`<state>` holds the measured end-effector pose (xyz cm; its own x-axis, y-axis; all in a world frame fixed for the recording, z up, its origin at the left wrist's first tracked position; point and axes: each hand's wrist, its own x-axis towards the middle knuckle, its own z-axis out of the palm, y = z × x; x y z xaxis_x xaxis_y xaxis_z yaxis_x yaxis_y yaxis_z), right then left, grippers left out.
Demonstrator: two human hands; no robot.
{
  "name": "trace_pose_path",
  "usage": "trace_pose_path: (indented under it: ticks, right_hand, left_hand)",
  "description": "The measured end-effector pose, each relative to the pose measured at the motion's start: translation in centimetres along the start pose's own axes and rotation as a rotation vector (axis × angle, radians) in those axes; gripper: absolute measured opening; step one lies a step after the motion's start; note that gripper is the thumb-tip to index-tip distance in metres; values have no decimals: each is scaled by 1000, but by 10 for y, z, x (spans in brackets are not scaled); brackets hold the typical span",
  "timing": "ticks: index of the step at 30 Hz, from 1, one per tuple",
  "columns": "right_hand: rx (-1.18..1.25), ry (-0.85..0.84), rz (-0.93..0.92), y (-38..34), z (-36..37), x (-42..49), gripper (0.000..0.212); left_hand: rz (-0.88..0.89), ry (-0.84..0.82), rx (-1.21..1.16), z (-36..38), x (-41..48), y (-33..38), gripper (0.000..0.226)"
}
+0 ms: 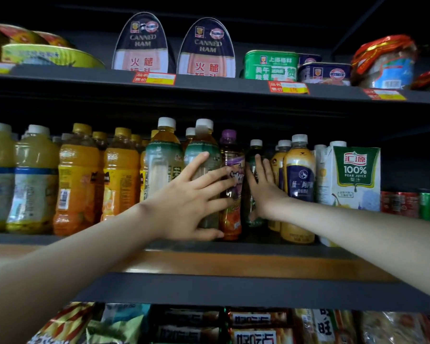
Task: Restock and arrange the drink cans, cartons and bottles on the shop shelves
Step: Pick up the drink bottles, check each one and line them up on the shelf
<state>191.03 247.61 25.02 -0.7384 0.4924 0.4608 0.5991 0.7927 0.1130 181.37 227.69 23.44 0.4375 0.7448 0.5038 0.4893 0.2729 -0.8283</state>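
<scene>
The person's left hand [191, 194] lies with fingers spread across a green-labelled tea bottle [202, 155] and a purple-capped bottle [232, 184] mid-shelf. The right hand [263, 187], flat and open, presses beside a dark green bottle [255, 155]. Right stands a carton [353, 175] reading "100% PEAR JUICE". Above, 2 tins [142, 45] read "CANNED HAM" on a dark grey shelf [209, 83].

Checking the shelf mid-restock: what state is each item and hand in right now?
left hand: open, fingers spread on bottle fronts
right hand: open, flat beside dark green bottle
purple-cap bottle: upright, capped, between the hands
dark green bottle: upright, capped, set back
pear juice carton: upright, sealed
canned ham tins: standing on edge
</scene>
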Motion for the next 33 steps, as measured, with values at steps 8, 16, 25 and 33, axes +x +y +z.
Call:
trace_pose_path:
  ticks: [8, 16, 25, 33]
  right_hand:
    - [70, -20, 67, -1, 12, 24, 119]
    - [230, 306, -114, -18, -35, -45, 93]
    - [466, 291, -273, -90, -38, -86, 82]
    - [631, 304, -204, -94, -39, -86, 97]
  left_hand:
    - [5, 19, -25, 3, -3, 0, 62]
    - [-221, 69, -43, -9, -30, -13, 63]
    - [-486, -35, -147, -20, -61, -21, 62]
    - [-449, -8, -254, -28, -61, -13, 68]
